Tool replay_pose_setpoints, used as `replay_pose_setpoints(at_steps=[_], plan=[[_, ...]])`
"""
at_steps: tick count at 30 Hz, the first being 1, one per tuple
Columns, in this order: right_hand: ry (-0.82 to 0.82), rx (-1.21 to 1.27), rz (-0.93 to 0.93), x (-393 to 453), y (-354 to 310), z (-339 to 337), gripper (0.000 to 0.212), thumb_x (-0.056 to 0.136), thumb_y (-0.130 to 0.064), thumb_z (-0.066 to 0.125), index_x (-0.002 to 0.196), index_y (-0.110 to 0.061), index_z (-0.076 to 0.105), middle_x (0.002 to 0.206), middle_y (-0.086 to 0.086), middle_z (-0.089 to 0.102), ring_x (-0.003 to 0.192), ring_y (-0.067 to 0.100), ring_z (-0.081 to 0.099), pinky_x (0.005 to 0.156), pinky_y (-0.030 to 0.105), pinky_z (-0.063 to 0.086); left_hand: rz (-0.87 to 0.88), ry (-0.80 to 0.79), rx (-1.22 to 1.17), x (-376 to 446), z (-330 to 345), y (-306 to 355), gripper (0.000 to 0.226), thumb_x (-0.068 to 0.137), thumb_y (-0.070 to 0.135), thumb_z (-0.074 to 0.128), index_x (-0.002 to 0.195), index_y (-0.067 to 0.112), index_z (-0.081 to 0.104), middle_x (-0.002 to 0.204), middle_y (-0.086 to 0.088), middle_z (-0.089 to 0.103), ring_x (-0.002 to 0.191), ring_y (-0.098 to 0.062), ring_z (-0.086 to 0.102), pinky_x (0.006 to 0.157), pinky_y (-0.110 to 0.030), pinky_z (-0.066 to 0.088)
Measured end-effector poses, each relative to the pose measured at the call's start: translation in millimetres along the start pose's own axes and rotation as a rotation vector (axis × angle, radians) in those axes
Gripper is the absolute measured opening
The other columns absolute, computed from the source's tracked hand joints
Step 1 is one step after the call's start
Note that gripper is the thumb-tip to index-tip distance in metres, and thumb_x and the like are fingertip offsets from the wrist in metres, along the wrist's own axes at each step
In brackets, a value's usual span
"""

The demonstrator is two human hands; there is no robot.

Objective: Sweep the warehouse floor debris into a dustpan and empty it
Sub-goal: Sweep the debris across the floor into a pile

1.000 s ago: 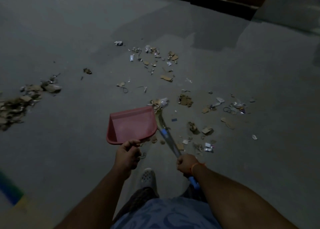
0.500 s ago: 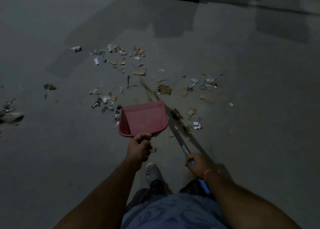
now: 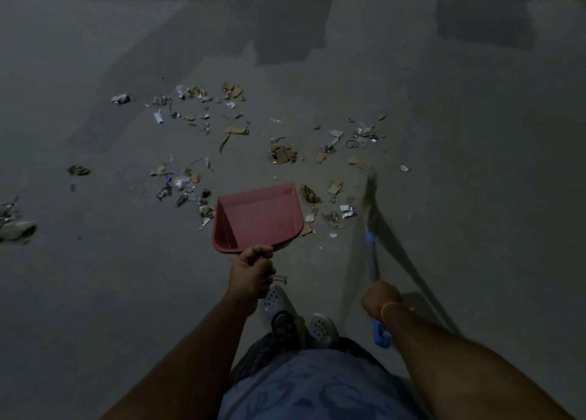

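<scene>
Pink plastic dustpan (image 3: 258, 218) hangs from my left hand (image 3: 250, 273), gripped; my right hand (image 3: 380, 297) clasps the broom (image 3: 371, 229) beside cardboard debris (image 3: 282, 154).

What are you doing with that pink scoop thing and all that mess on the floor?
A person is sweeping up. The left hand holds a pink dustpan by its handle, and the pan looks empty. The right hand grips a broom with a blue handle, its bristles out to the right of the pan. Cardboard scraps and wrappers lie scattered on the grey floor, not yet swept in.
</scene>
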State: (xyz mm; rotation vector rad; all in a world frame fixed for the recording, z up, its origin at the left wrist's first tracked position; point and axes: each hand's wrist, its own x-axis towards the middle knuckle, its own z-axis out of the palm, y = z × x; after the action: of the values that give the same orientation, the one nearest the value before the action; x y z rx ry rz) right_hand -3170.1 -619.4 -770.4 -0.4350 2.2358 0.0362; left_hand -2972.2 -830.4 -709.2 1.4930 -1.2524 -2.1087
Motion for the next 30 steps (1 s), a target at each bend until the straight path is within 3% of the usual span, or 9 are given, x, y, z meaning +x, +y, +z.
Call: replay_pose_setpoints(at_steps=[2, 5, 8, 10, 15, 21, 26, 30], plan=[[-0.029, -0.115, -0.085, -3.7, -0.2, 3.8, 0.034, 0.096, -0.022, 0.046, 0.12, -0.006, 0.064, 0.122, 0.012, 0.065, 0.113, 0.029, 0.062, 0.093, 0.034, 0.051, 0.004, 0.028, -0.009, -11.3, -2.7, -12.7, 0.023, 0.095, -0.01, 0.047, 0.1, 0.007, 0.061, 0.058, -0.008, 0.05, 0.042, -0.012, 0.03, 0.041, -0.016, 0.026], [-0.092, -0.071, -0.178, -9.1, -5.0, 10.1, 0.033, 0.097, -0.018, 0.044, 0.121, -0.007, 0.064, 0.123, 0.012, 0.065, 0.112, 0.03, 0.063, 0.095, 0.034, 0.052, 0.005, 0.061, 0.007, -30.9, -10.0, -32.6, 0.023, 0.096, -0.01, 0.046, 0.101, 0.007, 0.061, 0.058, -0.008, 0.05, 0.042, -0.012, 0.03, 0.042, -0.016, 0.025], [-0.133, -0.033, -0.318, -12.7, -7.8, 11.6, 0.013, 0.088, -0.017, 0.057, 0.089, -0.019, 0.069, 0.098, 0.009, 0.069, 0.09, 0.027, 0.066, 0.085, 0.034, 0.055, 0.0, 0.078, 0.002, -50.9, -16.6, -43.7, 0.023, 0.096, -0.01, 0.045, 0.102, 0.007, 0.06, 0.056, -0.008, 0.048, 0.041, -0.011, 0.029, 0.043, -0.015, 0.024], [-0.129, 0.036, -0.384, -15.3, -7.5, 15.2, 0.015, 0.083, -0.01, 0.063, 0.074, -0.022, 0.067, 0.081, 0.004, 0.067, 0.075, 0.02, 0.063, 0.076, 0.027, 0.054, 0.009, 0.103, 0.002, -60.0, -19.6, -45.0, 0.023, 0.096, -0.011, 0.045, 0.101, 0.006, 0.059, 0.056, -0.007, 0.048, 0.041, -0.011, 0.029, 0.043, -0.015, 0.024], [-0.079, 0.178, -0.493, -33.2, 9.5, 45.5, 0.028, 0.074, -0.001, 0.064, 0.064, -0.027, 0.066, 0.083, 0.003, 0.072, 0.086, 0.019, 0.067, 0.084, 0.026, 0.05, 0.029, 0.126, 0.017, -67.1, -20.0, -43.9, 0.024, 0.094, -0.011, 0.046, 0.103, 0.006, 0.06, 0.057, -0.009, 0.05, 0.041, -0.012, 0.03, 0.043, -0.017, 0.024], [0.05, 0.28, -0.304, -49.4, 39.9, 69.7, 0.008, 0.082, -0.008, 0.067, 0.078, -0.013, 0.071, 0.093, 0.008, 0.071, 0.093, 0.024, 0.065, 0.084, 0.027, 0.05, 0.025, 0.062, 0.019, -77.5, -9.8, -50.8, 0.023, 0.095, -0.011, 0.047, 0.102, 0.007, 0.06, 0.058, -0.01, 0.05, 0.042, -0.011, 0.03, 0.044, -0.016, 0.024], [0.134, 0.311, -0.103, -63.2, 64.8, 78.0, 0.012, 0.085, -0.014, 0.065, 0.074, -0.014, 0.067, 0.088, 0.011, 0.07, 0.083, 0.028, 0.063, 0.075, 0.028, 0.05, 0.021, 0.023, 0.017, -81.0, -19.7, -53.2, 0.023, 0.095, -0.01, 0.047, 0.101, 0.008, 0.06, 0.058, -0.009, 0.049, 0.043, -0.011, 0.03, 0.044, -0.016, 0.023], [0.08, 0.216, 0.003, -75.5, 62.1, 93.5, 0.03, 0.09, -0.017, 0.059, 0.061, -0.014, 0.052, 0.082, 0.008, 0.061, 0.079, 0.025, 0.058, 0.077, 0.029, 0.051, 0.018, 0.019, 0.024, -82.3, -45.3, -55.6, 0.024, 0.094, -0.01, 0.047, 0.103, 0.007, 0.061, 0.059, -0.01, 0.051, 0.044, -0.011, 0.031, 0.044, -0.016, 0.025]])
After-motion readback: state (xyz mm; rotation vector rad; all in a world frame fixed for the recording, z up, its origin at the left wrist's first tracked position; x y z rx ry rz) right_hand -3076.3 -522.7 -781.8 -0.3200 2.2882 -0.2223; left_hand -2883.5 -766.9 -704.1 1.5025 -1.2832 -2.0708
